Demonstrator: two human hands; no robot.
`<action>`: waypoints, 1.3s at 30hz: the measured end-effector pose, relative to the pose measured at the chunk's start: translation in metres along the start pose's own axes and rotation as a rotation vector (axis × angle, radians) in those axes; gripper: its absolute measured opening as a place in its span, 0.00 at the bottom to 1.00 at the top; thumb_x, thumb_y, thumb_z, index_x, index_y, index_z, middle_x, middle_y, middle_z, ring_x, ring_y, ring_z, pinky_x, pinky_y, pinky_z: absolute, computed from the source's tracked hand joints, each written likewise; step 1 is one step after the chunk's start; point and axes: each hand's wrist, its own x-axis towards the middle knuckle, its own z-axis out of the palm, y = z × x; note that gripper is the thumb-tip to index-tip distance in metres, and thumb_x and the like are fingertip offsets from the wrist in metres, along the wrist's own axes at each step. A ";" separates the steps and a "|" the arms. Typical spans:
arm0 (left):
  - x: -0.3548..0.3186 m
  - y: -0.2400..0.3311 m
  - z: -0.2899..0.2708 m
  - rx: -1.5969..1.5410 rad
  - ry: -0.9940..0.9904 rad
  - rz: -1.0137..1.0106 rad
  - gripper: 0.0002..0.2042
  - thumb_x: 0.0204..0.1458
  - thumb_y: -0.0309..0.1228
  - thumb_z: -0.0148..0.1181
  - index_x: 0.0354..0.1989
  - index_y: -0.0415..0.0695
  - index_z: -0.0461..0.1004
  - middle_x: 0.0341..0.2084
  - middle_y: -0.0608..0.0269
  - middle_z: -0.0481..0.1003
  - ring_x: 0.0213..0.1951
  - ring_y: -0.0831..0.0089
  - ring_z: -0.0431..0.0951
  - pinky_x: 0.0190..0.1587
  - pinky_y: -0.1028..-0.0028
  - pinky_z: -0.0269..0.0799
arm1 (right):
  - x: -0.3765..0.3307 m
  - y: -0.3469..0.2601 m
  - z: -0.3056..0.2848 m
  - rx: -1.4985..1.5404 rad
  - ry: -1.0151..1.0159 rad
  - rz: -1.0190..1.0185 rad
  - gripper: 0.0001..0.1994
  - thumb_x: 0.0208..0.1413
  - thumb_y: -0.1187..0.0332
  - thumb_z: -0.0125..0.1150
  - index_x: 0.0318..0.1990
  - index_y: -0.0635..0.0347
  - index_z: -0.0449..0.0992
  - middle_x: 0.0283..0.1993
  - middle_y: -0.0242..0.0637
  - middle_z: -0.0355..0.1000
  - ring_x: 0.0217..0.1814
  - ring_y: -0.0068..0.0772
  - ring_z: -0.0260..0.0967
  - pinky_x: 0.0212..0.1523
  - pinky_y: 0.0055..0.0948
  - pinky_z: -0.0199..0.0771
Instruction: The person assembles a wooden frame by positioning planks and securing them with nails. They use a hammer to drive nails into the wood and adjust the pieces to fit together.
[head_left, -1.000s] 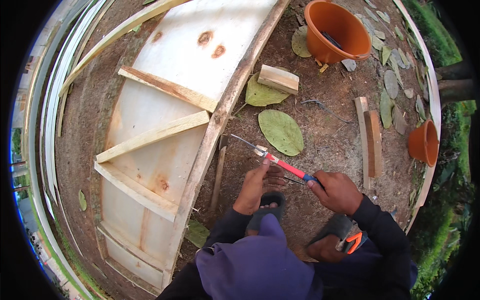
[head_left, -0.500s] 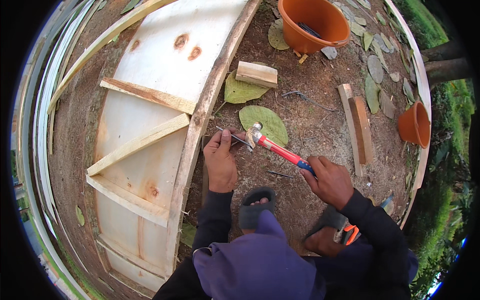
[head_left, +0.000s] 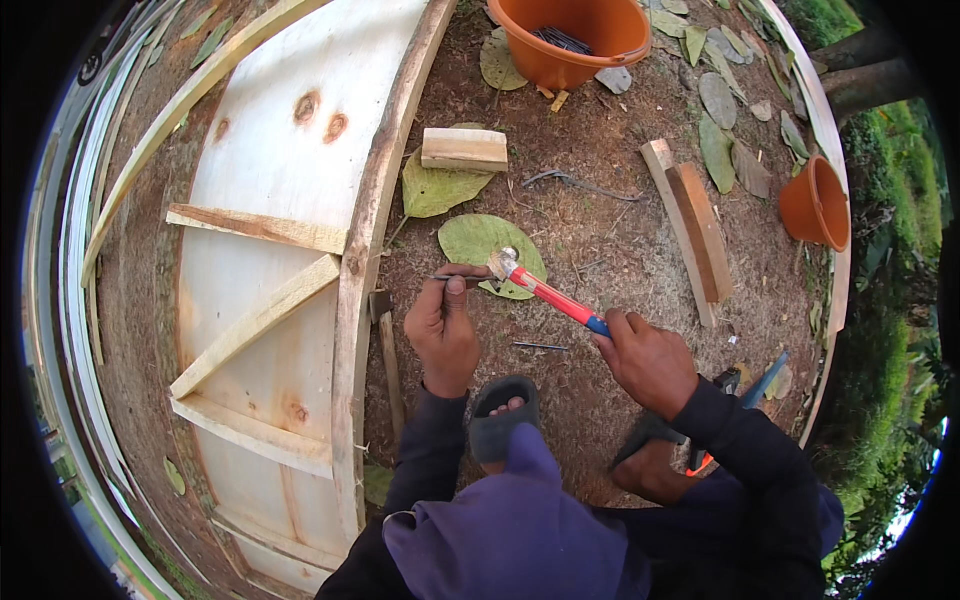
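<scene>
Two hands at work over bare dirt. Left hand pinches a thin nail between thumb and fingers, fingers closed tight on it; the nail lies roughly level, its shank sticking out to the left of the fingertips. Right hand is wrapped shut around the blue end of a red-handled hammer. The handle runs up and left from the fist, and the metal head sits just beside the left fingertips, at the nail's right end; whether head and nail touch cannot be told.

Count:
- orange pots, two: a large bucket at top with dark nails inside, a small pot at right.
- loose wood offcuts, three: one short block, two long strips lying side by side.
- one more loose nail on the dirt between the hands.
- one big green leaf under the hammer head.
- one plywood panel with wooden battens, to the left of the left hand.
</scene>
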 end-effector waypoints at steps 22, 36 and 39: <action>0.004 0.008 0.011 0.086 -0.037 -0.103 0.11 0.70 0.31 0.53 0.41 0.36 0.76 0.36 0.60 0.81 0.35 0.77 0.78 0.42 0.74 0.74 | -0.003 0.007 0.022 0.171 0.023 -0.008 0.14 0.68 0.56 0.56 0.45 0.60 0.73 0.33 0.46 0.75 0.26 0.55 0.76 0.26 0.51 0.77; 0.023 0.015 0.005 -0.441 0.017 -0.438 0.12 0.65 0.35 0.62 0.41 0.36 0.76 0.33 0.56 0.83 0.28 0.76 0.82 0.30 0.78 0.76 | 0.018 0.042 0.048 0.144 0.226 0.146 0.14 0.66 0.57 0.58 0.48 0.58 0.73 0.37 0.44 0.76 0.33 0.51 0.77 0.32 0.48 0.77; 0.019 0.006 0.004 -0.439 0.023 -0.478 0.11 0.64 0.34 0.63 0.39 0.37 0.76 0.31 0.57 0.82 0.28 0.75 0.83 0.29 0.78 0.76 | 0.019 0.056 0.069 0.104 0.175 0.172 0.15 0.67 0.57 0.58 0.49 0.60 0.73 0.39 0.45 0.76 0.37 0.50 0.77 0.36 0.47 0.76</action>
